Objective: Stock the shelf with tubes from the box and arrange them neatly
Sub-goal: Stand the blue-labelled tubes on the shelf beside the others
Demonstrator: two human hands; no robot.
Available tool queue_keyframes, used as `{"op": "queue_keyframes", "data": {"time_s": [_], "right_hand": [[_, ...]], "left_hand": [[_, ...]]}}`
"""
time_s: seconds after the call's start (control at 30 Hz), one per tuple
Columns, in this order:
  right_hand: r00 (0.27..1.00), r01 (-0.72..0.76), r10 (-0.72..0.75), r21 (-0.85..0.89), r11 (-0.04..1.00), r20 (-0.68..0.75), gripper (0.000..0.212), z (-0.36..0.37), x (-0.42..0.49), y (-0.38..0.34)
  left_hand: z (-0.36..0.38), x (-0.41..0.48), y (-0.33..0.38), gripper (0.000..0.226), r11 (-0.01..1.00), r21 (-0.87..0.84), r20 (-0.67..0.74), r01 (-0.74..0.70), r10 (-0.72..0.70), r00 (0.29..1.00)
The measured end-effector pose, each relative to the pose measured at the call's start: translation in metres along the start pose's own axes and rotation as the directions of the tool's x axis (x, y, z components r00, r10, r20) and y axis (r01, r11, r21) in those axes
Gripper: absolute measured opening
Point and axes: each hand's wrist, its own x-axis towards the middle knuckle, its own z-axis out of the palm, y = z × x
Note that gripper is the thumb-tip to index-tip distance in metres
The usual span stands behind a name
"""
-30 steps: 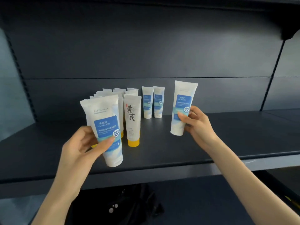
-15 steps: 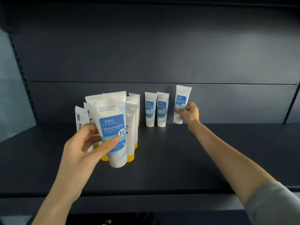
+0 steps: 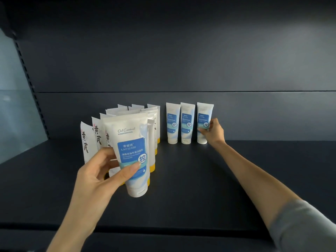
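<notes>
I see dark shelf [image 3: 190, 179] filling frame, dark back panel behind, pale wall at left edge. Yellow-capped tubes [image 3: 91, 140] cluster centre-left, mostly hidden behind blue-label tube [image 3: 131, 153]. My left hand [image 3: 99, 176] holds that tube, fingers pinching it, cap down above shelf. Right hand [image 3: 214, 132] fingers wrap third tube [image 3: 203, 122] standing in back row; small print illegible.

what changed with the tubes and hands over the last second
The right hand carried its blue-label tube from the shelf's front to the back, standing it third in the row beside the two blue-label tubes, fingers around it. The left hand kept gripping its own blue-label tube near the front. The yellow-capped tubes stayed put.
</notes>
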Motion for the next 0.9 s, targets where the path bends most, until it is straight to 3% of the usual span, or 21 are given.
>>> {"op": "queue_keyframes", "data": {"time_s": [0.2, 0.33, 0.47, 0.57, 0.67, 0.77, 0.9], "right_hand": [[0.998, -0.037, 0.039, -0.035, 0.999, 0.057, 0.055, -0.012, -0.003, -0.006], [0.998, -0.056, 0.056, -0.007, 0.998, 0.008, 0.055, -0.029, -0.018, -0.02], [0.999, 0.044, -0.043, 0.071, 0.996, -0.022, 0.047, -0.049, -0.055, -0.048], [0.984, 0.105, -0.14, 0.269, 0.957, 0.114, 0.027, -0.06, -0.103, -0.067], [0.915, 0.102, -0.251, 0.419, 0.902, 0.317, 0.04, -0.068, -0.157, -0.078], [0.835, 0.122, -0.328, 0.433, 0.893, 0.441, 0.044, -0.073, -0.2, -0.082], [0.825, 0.183, -0.348, 0.374, 0.909, 0.444, 0.025, -0.077, -0.227, -0.087]], "left_hand": [[0.004, -0.003, 0.011, 0.03, 1.0, 0.001, 0.032, -0.014, 0.014, 0.999], [0.004, -0.003, 0.015, 0.04, 1.0, -0.016, 0.071, -0.01, 0.011, 0.997], [0.017, -0.001, 0.019, 0.037, 0.999, -0.046, 0.145, 0.012, -0.005, 0.989], [0.03, 0.001, 0.021, 0.038, 0.994, -0.099, 0.198, 0.053, -0.032, 0.98], [0.04, 0.004, 0.021, 0.046, 0.99, -0.12, 0.219, 0.067, -0.039, 0.975], [0.046, 0.005, 0.016, 0.044, 0.987, -0.148, 0.229, 0.058, -0.022, 0.973], [0.052, 0.004, 0.009, 0.033, 0.986, -0.163, 0.265, 0.041, 0.004, 0.964]]}}
